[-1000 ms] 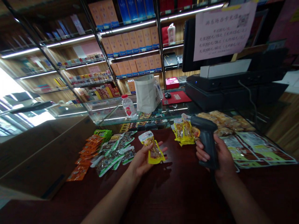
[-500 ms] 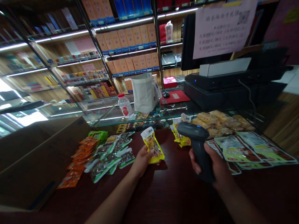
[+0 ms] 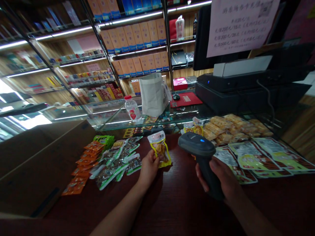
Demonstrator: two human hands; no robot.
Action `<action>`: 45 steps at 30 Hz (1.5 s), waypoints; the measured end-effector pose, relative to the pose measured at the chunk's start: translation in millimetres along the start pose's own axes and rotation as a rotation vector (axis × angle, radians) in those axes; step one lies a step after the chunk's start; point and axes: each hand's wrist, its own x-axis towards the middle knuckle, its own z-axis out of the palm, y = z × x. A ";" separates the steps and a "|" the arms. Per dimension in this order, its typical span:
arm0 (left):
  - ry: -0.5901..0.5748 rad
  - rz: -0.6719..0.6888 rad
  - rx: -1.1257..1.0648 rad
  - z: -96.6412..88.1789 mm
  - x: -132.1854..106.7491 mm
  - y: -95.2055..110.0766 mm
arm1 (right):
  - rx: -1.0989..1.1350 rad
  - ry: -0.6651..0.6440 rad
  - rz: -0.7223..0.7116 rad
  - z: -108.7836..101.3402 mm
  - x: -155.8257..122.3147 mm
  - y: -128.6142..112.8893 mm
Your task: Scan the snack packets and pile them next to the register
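My left hand (image 3: pixel 149 167) pinches a yellow-edged snack packet (image 3: pixel 161 151) by its left side, just above the dark red counter (image 3: pixel 169 200). The packet's white top with a printed label faces up. In my right hand (image 3: pixel 223 177) is a black barcode scanner (image 3: pixel 198 147), gripped round its handle, its head pointing left toward the packet. A blue light glows on top of the scanner. Behind it lie more yellow packets (image 3: pixel 194 125), partly hidden by the scanner head.
Left of my hands lie green-edged packets (image 3: pixel 118 164), orange packets (image 3: pixel 81 173) and an open cardboard box (image 3: pixel 49 164). On the right are bagged pastries (image 3: pixel 221 127) and flat green-brown packets (image 3: pixel 256 155). A bottle (image 3: pixel 132 109), white bag (image 3: pixel 154 95) and monitor (image 3: pixel 203 39) stand behind.
The scanner has moved left, closer to the packet, and its head has turned more toward it. The packet has shifted slightly and tilted in my left hand. The view has shifted a little.
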 end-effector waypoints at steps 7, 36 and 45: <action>0.046 0.134 0.140 -2.0 -1.5 -0.1 | 0.009 0.001 0.005 -0.3 -1.0 0.9; -0.256 0.206 0.139 116.9 33.8 52.7 | 0.505 0.104 -0.259 -66.5 -12.4 -44.2; -0.113 0.287 0.812 185.6 35.4 65.1 | 0.611 0.064 -0.273 -73.9 -4.2 -40.4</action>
